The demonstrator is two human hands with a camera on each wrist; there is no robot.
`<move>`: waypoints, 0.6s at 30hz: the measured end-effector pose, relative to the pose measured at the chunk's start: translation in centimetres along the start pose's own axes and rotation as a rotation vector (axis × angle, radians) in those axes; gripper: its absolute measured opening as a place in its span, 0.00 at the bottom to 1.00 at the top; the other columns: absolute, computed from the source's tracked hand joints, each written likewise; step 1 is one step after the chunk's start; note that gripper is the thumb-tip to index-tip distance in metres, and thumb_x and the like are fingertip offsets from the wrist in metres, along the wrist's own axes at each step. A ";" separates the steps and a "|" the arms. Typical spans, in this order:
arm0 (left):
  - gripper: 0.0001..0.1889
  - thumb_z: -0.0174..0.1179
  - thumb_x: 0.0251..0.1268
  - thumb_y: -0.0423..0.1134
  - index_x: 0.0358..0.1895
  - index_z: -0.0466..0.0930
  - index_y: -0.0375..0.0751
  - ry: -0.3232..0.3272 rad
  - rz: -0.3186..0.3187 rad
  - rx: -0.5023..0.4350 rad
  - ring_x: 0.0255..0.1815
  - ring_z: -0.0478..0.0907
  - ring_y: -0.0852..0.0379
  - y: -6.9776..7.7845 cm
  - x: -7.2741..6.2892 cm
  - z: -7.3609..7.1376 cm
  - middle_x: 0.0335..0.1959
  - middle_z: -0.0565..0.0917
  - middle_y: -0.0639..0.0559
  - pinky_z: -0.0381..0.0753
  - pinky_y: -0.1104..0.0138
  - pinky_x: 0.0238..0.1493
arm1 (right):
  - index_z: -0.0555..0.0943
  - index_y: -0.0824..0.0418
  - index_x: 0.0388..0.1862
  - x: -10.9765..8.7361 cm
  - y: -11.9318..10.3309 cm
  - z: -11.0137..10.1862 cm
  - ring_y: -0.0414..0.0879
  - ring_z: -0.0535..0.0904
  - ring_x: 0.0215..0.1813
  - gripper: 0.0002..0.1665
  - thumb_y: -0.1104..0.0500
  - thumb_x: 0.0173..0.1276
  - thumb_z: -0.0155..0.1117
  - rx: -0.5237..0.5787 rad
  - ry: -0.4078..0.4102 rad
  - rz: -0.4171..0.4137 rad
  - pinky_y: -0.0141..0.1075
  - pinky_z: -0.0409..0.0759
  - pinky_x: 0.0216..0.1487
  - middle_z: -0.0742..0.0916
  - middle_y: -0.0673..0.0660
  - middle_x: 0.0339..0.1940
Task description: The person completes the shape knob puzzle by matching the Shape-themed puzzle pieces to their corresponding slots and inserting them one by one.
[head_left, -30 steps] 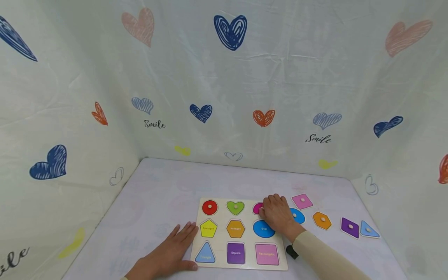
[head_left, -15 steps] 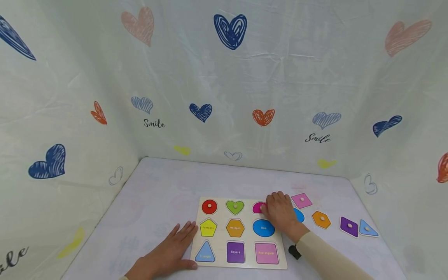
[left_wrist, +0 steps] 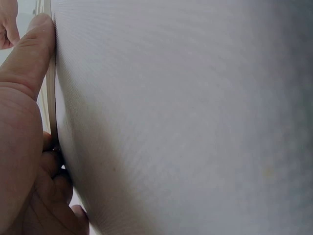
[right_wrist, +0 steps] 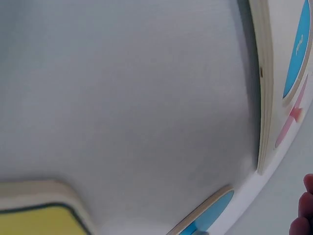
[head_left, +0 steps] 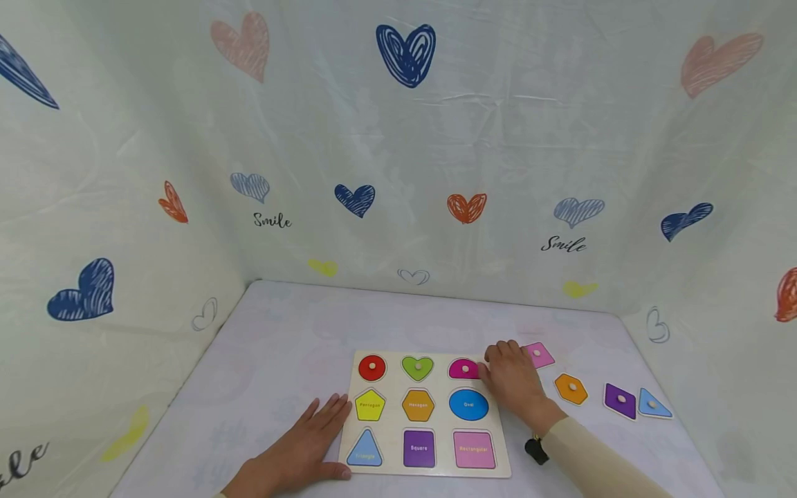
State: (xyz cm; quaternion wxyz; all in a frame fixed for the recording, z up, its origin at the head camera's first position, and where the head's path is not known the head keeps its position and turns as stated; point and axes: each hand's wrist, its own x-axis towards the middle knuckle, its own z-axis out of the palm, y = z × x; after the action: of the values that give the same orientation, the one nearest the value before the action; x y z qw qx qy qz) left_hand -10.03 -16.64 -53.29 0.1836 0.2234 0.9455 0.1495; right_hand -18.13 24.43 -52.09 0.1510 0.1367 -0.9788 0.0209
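Observation:
A pale wooden shape-puzzle board [head_left: 441,422] lies on the table. My left hand [head_left: 306,443] rests flat along its left edge, fingers extended; the left wrist view shows the thumb [left_wrist: 29,63] touching the board's side. Beyond the board's upper right corner, my right hand [head_left: 512,382] hovers with loosely bent fingers and no visible piece in them. Beside it, a magenta half-circle [head_left: 463,369] with a knob sits in its slot. A blue oval piece [right_wrist: 208,210] lies beside the board in the right wrist view; the hand hides it in the head view.
A red circle [head_left: 372,368] and green heart [head_left: 417,368] sit in the board. Loose knobbed pieces lie rightward: pink rectangle [head_left: 540,354], orange hexagon [head_left: 571,389], purple square [head_left: 620,400], blue triangle [head_left: 654,404]. A yellow piece [right_wrist: 41,223] shows near the right wrist.
My right hand has moved right, off the magenta half-circle, and now covers the blue oval piece. More of the half-circle and its knob show. My left hand has stayed in place.

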 end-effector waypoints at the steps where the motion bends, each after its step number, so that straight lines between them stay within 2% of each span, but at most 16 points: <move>1: 0.62 0.66 0.54 0.77 0.85 0.56 0.43 -0.002 -0.001 0.000 0.88 0.51 0.45 0.0 0.0 0.0 0.87 0.58 0.48 0.47 0.39 0.85 | 0.82 0.62 0.43 -0.1 0.2 -0.1 0.53 0.77 0.47 0.18 0.51 0.66 0.79 0.001 0.002 0.002 0.48 0.82 0.49 0.84 0.58 0.37; 12: 0.61 0.67 0.55 0.76 0.85 0.55 0.42 -0.002 0.003 -0.003 0.88 0.51 0.45 0.2 -0.2 -0.3 0.87 0.58 0.48 0.47 0.39 0.85 | 0.82 0.63 0.43 -2.4 3.3 -1.5 0.54 0.76 0.46 0.19 0.52 0.65 0.79 -0.022 0.023 -0.019 0.50 0.81 0.49 0.83 0.58 0.38; 18: 0.61 0.67 0.55 0.76 0.85 0.55 0.41 -0.002 0.004 0.000 0.87 0.52 0.45 0.2 -0.2 -0.3 0.87 0.58 0.47 0.48 0.39 0.85 | 0.83 0.62 0.44 -4.2 4.5 -2.4 0.54 0.75 0.44 0.20 0.51 0.64 0.80 -0.059 -0.011 -0.017 0.50 0.80 0.48 0.81 0.56 0.36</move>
State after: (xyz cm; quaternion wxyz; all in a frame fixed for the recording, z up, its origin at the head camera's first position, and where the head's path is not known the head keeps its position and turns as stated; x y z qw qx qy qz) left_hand -9.89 -16.61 -52.89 0.1842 0.2256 0.9449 0.1494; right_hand -14.79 30.09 -51.05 0.1500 0.1406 -0.9786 -0.0100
